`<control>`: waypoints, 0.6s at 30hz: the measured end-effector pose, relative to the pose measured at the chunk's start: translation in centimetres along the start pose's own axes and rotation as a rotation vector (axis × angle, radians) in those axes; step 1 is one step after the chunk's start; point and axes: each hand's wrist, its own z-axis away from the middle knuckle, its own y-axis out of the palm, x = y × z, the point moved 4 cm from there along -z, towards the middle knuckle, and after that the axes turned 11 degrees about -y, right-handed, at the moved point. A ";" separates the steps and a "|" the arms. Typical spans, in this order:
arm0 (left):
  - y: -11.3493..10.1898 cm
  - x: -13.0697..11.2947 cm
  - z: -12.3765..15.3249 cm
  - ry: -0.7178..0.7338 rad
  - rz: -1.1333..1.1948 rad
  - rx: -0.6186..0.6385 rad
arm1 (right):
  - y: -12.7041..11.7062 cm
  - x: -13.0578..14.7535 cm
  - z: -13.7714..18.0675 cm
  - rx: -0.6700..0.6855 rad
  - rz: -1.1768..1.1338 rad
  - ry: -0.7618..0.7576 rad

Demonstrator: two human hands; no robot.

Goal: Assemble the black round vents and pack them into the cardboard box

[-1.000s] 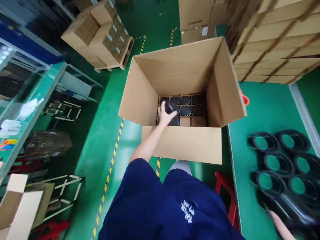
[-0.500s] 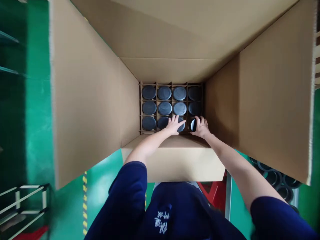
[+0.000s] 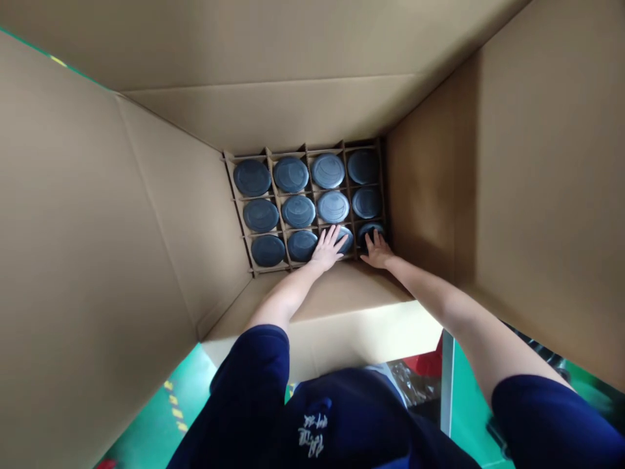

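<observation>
Both my arms reach down into a deep cardboard box [image 3: 430,195]. At its bottom a cardboard divider [image 3: 269,153] forms a grid, with a round dark lid-like top [image 3: 299,212] in each cell. My left hand [image 3: 328,249] lies with spread fingers on the near-row round top [image 3: 346,240], third from the left. My right hand [image 3: 377,251] rests, fingers apart, on the dark round top [image 3: 370,230] in the near right corner cell and partly hides it. What lies under the tops is hidden.
Large box flaps [image 3: 73,247] stand open around the grid. Beyond the near flap are a green floor [image 3: 146,417] with yellow-striped tape, a red object [image 3: 424,363], clear plastic wrap [image 3: 415,385] and a green surface with a metal edge [image 3: 446,384].
The tilted dark round piece in my right hand now lies level in the near right cell, and my fingers have flattened over it. My view has moved closer and turned slightly.
</observation>
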 end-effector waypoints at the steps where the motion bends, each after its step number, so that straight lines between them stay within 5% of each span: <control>1: 0.3 0.2 0.1 0.003 0.009 0.007 | 0.3 0.0 -0.2 0.022 0.001 -0.003; 12: 0.5 0.6 0.5 -0.019 0.054 0.019 | 2.0 -2.0 -1.9 -0.009 0.015 -0.214; 18: 0.2 1.0 0.4 -0.030 0.094 -0.012 | 1.4 0.0 -1.8 -0.031 0.134 -0.074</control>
